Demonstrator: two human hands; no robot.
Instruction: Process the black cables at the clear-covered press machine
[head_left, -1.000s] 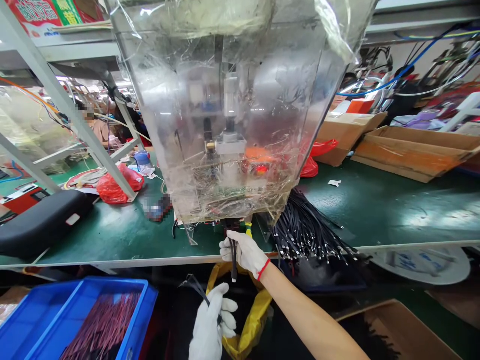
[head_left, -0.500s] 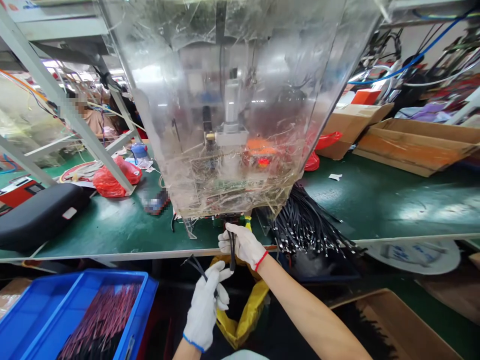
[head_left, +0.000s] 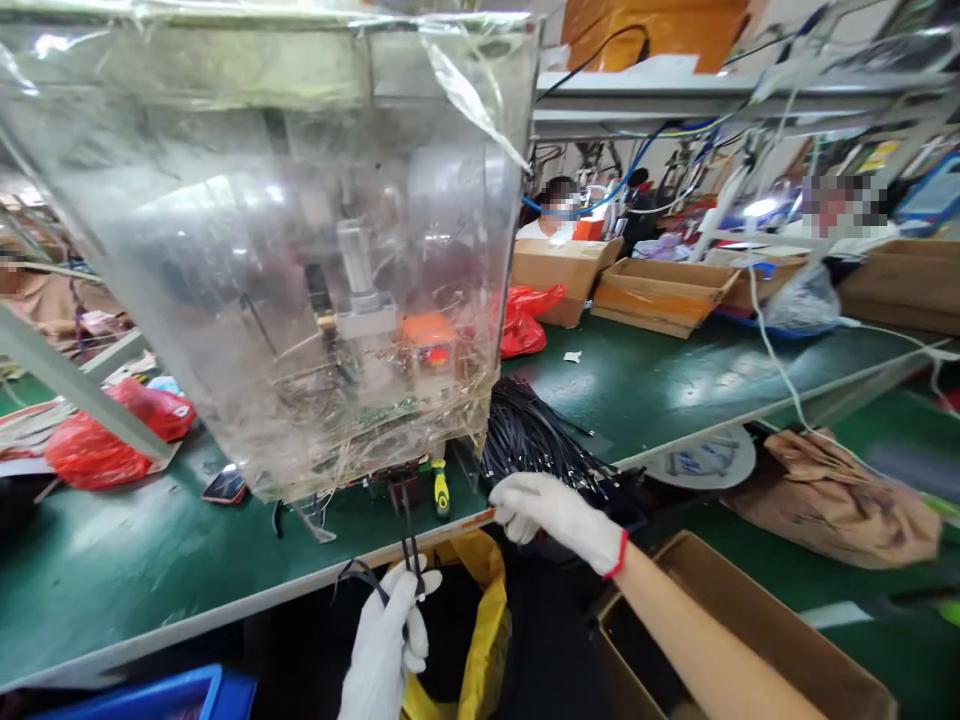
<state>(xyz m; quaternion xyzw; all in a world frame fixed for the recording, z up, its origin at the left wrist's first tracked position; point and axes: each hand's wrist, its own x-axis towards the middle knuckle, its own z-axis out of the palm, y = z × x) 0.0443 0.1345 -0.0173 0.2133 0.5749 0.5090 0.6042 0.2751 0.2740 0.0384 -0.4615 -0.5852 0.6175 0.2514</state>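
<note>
My left hand (head_left: 386, 635), in a white glove with its fingers closed, grips thin black cables (head_left: 410, 540). Two strands run up from it to the bottom opening of the machine behind the clear plastic guard (head_left: 315, 300); other black ends stick out to the left. My right hand (head_left: 551, 515), gloved with a red cuff, is just in front of the table edge, by the front ends of a pile of black cables (head_left: 536, 435). Its fingers are curled together, and whatever they may hold is hidden. A yellow-and-black screwdriver handle (head_left: 441, 490) lies under the guard.
A yellow bag (head_left: 487, 630) hangs open below the table edge. A cardboard box (head_left: 750, 620) stands low on the right, a blue tray (head_left: 202, 695) low on the left. Cardboard boxes (head_left: 664, 295) and red plastic bags (head_left: 112, 435) rest on the green table (head_left: 150, 560). People sit farther back.
My right hand has let go of the cables under the machine and moved right to the cable pile. My left hand now holds the strands below the machine. The view has turned right.
</note>
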